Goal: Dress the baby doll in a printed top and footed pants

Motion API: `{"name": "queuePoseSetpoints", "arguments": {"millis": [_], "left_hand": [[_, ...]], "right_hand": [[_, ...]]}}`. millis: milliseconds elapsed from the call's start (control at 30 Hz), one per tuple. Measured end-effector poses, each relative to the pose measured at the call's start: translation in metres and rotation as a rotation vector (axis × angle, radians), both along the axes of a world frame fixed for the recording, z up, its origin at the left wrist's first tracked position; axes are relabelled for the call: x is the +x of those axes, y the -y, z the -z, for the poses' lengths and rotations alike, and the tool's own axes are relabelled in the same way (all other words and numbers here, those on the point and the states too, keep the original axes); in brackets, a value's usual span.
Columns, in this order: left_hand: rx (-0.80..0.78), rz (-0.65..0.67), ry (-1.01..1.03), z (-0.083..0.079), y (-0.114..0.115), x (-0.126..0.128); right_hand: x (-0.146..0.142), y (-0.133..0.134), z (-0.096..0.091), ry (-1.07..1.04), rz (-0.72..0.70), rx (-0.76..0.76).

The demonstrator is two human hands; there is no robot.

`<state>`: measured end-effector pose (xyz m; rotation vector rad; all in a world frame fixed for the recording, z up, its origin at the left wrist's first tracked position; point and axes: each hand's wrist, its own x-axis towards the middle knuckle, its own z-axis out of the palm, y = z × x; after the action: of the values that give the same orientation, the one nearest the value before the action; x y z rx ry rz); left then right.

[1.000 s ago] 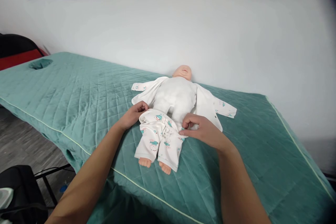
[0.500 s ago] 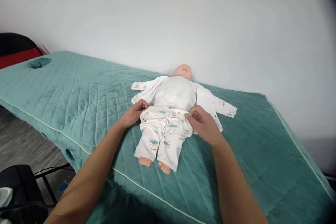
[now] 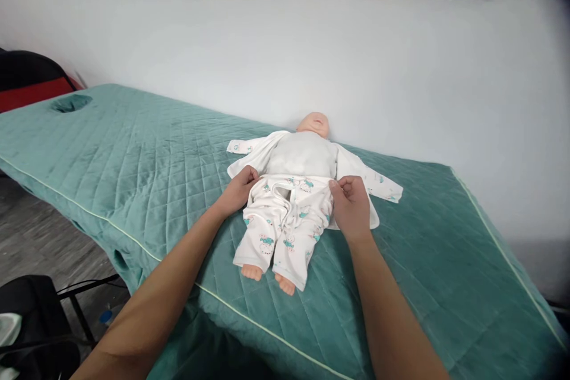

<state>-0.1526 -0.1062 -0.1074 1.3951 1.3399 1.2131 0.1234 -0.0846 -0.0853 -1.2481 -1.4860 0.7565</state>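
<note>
A baby doll [image 3: 303, 153] lies on its back, head toward the wall and bare feet toward me. It wears white patterned pants [image 3: 307, 214], and an open slit shows at their crotch. A white patterned jacket [image 3: 351, 169] is spread open around its pale torso. My left hand [image 3: 241, 188] is closed on the waistband at the left hip. On the other side, my right hand [image 3: 351, 205] pinches the waistband at the right hip. The waistband lies across the doll's lower belly.
The doll lies on a long padded bed with a green quilted cover [image 3: 155, 160], which has a round hole [image 3: 72, 103] at its far left. Behind stands a white wall [image 3: 267, 53]. A black and red chair [image 3: 35, 80] is at left, a black seat [image 3: 33, 320] at lower left.
Both hands have drawn the pants' waistband a little higher on the doll's belly. The bunched front has spread flatter, and the crotch slit now shows. The view has shifted slightly.
</note>
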Motion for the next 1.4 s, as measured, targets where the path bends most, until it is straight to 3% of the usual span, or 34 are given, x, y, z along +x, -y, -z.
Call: {"name": "queuePoseSetpoints", "arguments": {"millis": [167, 300, 433, 500, 700, 900, 1000, 1300, 1400], "left_hand": [[0.052, -0.063, -0.224, -0.011, -0.006, 0.001], [-0.052, 0.102, -0.272, -0.036, -0.013, -0.002], [-0.114, 0.244, -0.172, -0.052, -0.026, -0.007], [-0.056, 0.246, -0.101, -0.046, -0.034, -0.007], [0.021, 0.194, 0.131, -0.010, -0.043, 0.001], [-0.029, 0.177, 0.314, -0.014, -0.034, 0.003], [-0.134, 0.255, 0.306, -0.020, -0.033, 0.002], [-0.241, 0.438, 0.186, -0.020, -0.038, -0.015], [-0.299, 0.474, 0.194, -0.024, -0.037, -0.017]], "right_hand": [[0.003, 0.000, 0.002, 0.100, 0.093, -0.018], [0.007, -0.001, 0.004, 0.109, 0.126, -0.026], [0.008, -0.002, 0.005, 0.104, 0.145, -0.034], [0.008, -0.004, 0.007, 0.111, 0.148, -0.036], [0.008, -0.008, 0.009, 0.165, 0.198, -0.060], [0.007, -0.009, 0.005, 0.105, 0.191, -0.090], [0.009, -0.009, 0.004, 0.045, 0.102, -0.186], [0.023, -0.007, -0.004, -0.018, -0.355, -0.426], [0.022, -0.008, 0.000, 0.021, -0.323, -0.432]]}}
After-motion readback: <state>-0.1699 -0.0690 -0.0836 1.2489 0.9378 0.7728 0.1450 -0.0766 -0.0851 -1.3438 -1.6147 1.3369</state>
